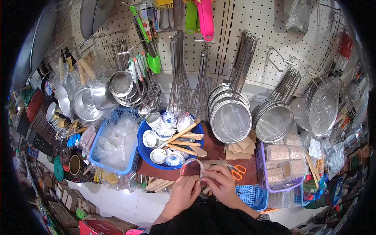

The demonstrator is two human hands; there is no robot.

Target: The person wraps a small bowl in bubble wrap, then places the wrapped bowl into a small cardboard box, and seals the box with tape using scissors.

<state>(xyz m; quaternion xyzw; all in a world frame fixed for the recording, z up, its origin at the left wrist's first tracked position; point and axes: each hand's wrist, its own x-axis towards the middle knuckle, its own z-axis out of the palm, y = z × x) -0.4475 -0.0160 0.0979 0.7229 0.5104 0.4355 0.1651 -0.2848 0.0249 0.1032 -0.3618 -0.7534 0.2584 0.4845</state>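
Observation:
A roll of clear tape (pixel 183 167), seen as a pale ring, is held up in front of me above the brown table edge. My left hand (pixel 183 195) pinches the lower side of the ring, its fingers closed. Beside it my right hand (pixel 222 183) also has thumb and fingers pinched on the ring's right side, and the fingertips of both hands nearly meet. What lies between the fingertips is too small to make out. Orange-handled scissors (pixel 237 171) rest on the table just beyond my right hand.
Behind the tape stands a blue basin (pixel 142 156) of small bowls and wooden-handled utensils. A blue basket (pixel 132 161) of bubble wrap is at left. Cardboard pieces (pixel 242 150) and a purple basket (pixel 261 172) of wrapped packs lie right. Strainers (pixel 231 121) and whisks (pixel 179 74) hang ahead.

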